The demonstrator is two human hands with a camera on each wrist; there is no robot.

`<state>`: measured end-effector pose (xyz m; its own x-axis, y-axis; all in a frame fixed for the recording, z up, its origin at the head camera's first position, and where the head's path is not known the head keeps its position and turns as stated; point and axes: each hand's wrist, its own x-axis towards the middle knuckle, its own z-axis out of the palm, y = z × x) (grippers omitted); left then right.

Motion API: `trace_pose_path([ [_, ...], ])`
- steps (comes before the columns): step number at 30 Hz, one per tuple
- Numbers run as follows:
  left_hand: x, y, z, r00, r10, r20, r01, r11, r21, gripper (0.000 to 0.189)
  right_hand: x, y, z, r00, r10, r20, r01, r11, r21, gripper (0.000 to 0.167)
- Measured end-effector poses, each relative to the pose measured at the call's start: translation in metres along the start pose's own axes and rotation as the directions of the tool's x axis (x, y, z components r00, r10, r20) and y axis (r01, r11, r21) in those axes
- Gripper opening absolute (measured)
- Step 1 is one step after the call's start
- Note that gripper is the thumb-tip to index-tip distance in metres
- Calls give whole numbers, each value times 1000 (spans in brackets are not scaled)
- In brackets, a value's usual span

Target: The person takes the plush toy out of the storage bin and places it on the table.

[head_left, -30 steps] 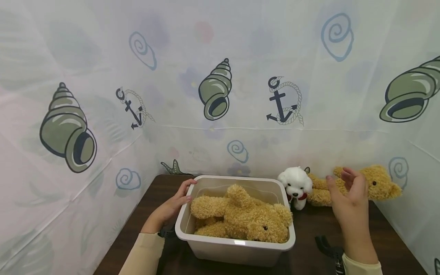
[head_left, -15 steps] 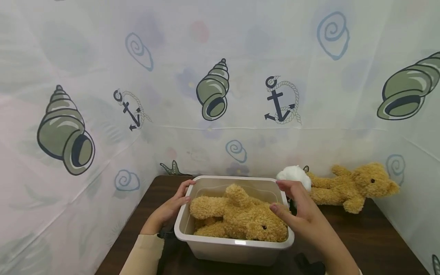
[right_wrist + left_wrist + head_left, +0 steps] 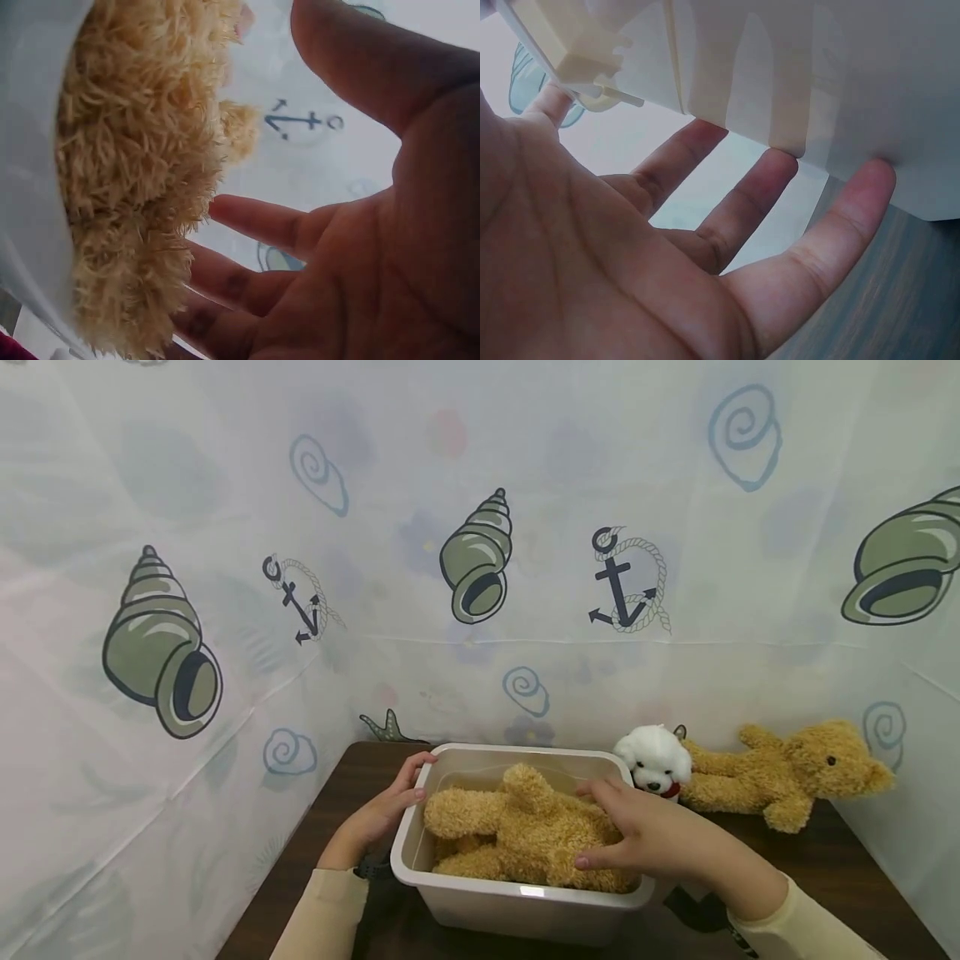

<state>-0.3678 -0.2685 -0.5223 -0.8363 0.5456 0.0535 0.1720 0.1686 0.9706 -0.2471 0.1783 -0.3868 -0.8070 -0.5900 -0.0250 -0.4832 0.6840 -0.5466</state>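
A beige plastic bin (image 3: pixel 510 906) stands on the table with a curly tan teddy bear (image 3: pixel 517 827) lying in it. At its left rim is my left hand (image 3: pixel 382 814); the left wrist view has nearly straight fingertips touching the bin's outer wall (image 3: pixel 765 67). Over the bin's right side, my right hand (image 3: pixel 652 831) spreads its fingers and thumb above the bear, covering part of its head. In the right wrist view, the fingertips of that hand (image 3: pixel 352 255) meet the curly fur (image 3: pixel 142 150), with the palm apart from it.
Behind the bin's right corner sits a white plush dog (image 3: pixel 654 760) with a red collar. Another tan teddy bear (image 3: pixel 787 772) lies to its right on the dark wooden table (image 3: pixel 817 868). A patterned cloth (image 3: pixel 555 527) with shells and anchors hangs behind and at the sides.
My right hand has moved left from over the bear beside the bin, passing in front of the dog, to the bear inside it. My left hand has stayed at the rim.
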Motion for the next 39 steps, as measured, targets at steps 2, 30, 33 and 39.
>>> trace_pose_path([
  [2,1,1,0,1000,-8,-3,8,1000,-2,57,1,0,-3,1000,3,30,-3,1000,-1,95],
  [30,-3,3,4,1000,21,10,-21,1000,5,58,12,9,9,991,15,132,-17,1000,14,97],
  [33,0,3,5,999,40,15,-41,999,22,58,8,9,10,997,6,76,-5,1000,-5,94],
  [39,-1,5,4,999,51,7,-52,998,19,57,6,3,9,998,-37,-51,35,999,-40,92],
])
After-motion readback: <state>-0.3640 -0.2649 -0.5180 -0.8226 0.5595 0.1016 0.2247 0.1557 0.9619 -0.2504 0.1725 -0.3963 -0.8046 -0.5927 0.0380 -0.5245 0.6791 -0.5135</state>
